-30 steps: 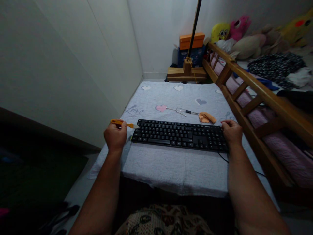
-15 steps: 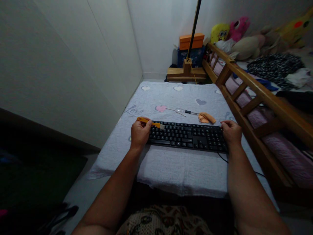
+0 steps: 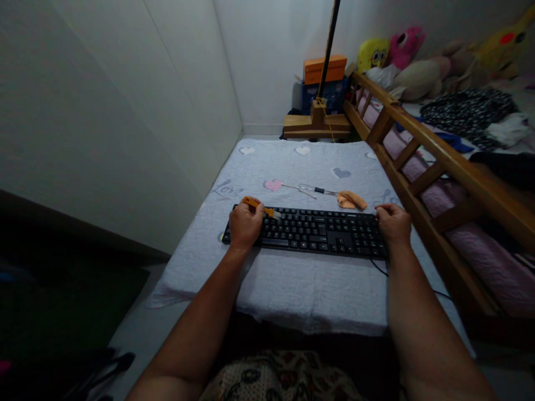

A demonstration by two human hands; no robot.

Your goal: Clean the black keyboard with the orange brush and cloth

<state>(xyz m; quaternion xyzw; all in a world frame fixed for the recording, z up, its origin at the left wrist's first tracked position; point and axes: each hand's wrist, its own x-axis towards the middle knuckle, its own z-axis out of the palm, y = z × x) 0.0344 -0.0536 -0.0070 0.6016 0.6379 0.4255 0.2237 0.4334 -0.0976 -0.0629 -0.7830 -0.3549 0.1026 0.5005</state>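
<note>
The keyboard [image 3: 309, 229] lies on the tablecloth [image 3: 313, 289], before the rag [image 3: 351, 200].

You have a black keyboard [image 3: 317, 229] with white legends on its keys, and its cable [image 3: 379, 268] is black too. Your brush [image 3: 268, 212] pairs a yellow-orange handle with pale bristles. Your tablecloth [image 3: 313, 289] is pale blue-grey, patterned with white, pink and grey-blue hearts and "Love" in grey script. You can see an orange cloth [image 3: 351, 199] and a silvery wire tool [image 3: 330, 192] banded in black. The clothing on your lap [image 3: 278, 379] mixes beige and dark brown in a busy print. Beyond, you have an orange box [image 3: 325, 69], a dark blue box [image 3: 310, 99], a honey-brown bed rail [image 3: 434, 146], a yellow SpongeBob plush [image 3: 371, 54] and black fabric [image 3: 468, 114] speckled white.
</note>
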